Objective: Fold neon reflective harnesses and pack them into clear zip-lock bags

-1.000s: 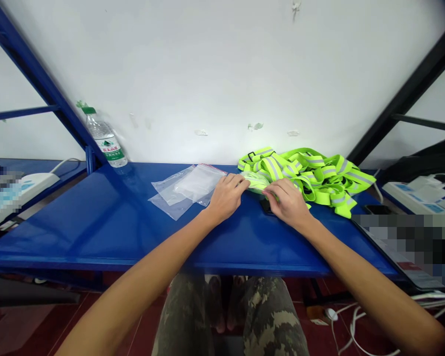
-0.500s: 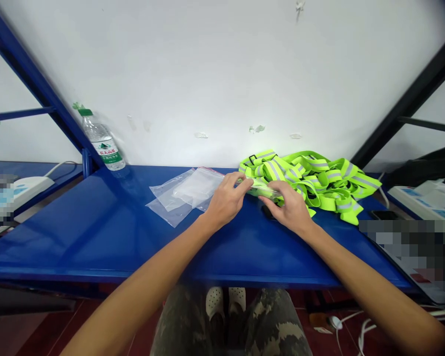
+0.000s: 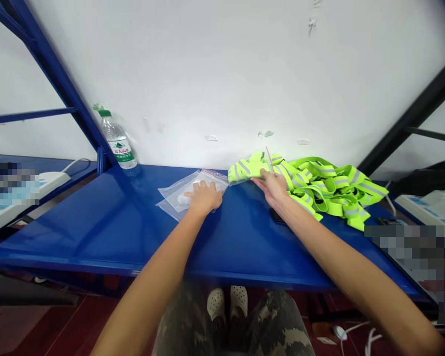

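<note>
Below the worktop (image 3: 226, 252), two clogs (image 3: 217, 302) poke out. Up top, the left hand (image 3: 205, 198) is palm-down, fingers apart, on some clear bags (image 3: 173, 194), at least two, overlapping. The right hand (image 3: 272, 185) has its grip clamped on one packed bag of neon strap (image 3: 244, 169), at the left end of one strap pile (image 3: 333, 184). Bag's long axis runs roughly left-right, red zip end to the right. One water bottle (image 3: 121, 147) stands off left by the wall (image 3: 207, 74).

Bags (image 3: 173, 192) left — straps (image 3: 330, 171) right
</note>
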### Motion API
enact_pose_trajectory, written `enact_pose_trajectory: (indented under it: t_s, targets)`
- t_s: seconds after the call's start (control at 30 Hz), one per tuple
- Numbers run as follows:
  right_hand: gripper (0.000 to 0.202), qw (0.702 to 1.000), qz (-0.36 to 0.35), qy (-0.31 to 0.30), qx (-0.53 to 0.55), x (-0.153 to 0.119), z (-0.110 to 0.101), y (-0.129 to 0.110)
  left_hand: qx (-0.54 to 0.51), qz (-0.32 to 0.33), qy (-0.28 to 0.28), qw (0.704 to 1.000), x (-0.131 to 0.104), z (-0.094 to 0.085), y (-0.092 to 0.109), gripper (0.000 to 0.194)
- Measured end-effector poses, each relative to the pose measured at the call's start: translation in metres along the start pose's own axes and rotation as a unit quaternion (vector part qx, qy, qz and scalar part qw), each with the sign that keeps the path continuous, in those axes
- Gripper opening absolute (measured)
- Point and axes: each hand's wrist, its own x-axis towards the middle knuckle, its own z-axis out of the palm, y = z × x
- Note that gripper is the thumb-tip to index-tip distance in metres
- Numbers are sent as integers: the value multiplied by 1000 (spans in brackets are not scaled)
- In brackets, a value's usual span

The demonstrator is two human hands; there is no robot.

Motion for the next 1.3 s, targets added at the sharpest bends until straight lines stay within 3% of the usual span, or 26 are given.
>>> enact_pose_trajectory:
  t_s: [0.1,0.27,0.43,0.57,0.7,0.8,1.03,1.2,1.3]
  targets:
    - [9,995,86,18,38,12,22,4,-3,-51,-28,998,0,-4,-1,68]
    - [15,992,117,37,38,21,36,20,-1,-96,-63,993,-3,-9,0,73]
    - [29,984,179,10,18,18,38,27,20,-87,-45,995,-7,-15,-1,70]
    - [30,976,220,7,-4,13,36,24,45,-64,-39,996,-2,-22,-11,94]
    - [28,969,246,-14,-16,5,30,23,30,-72,-106,991,6,-22,-21,117]
    - [26,970,240,-38,-7,-2,26,23,27,-69,-142,987,2,-20,-24,107]
    - [28,975,212,-59,3,-7,18,22,60,6,-124,990,-38,-23,-32,78]
    - [27,979,193,-61,-6,-6,17,26,62,131,-145,979,-75,-34,-42,76]
    - [26,982,176,-65,-28,-6,17,29,43,210,-157,964,-83,-42,-50,78]
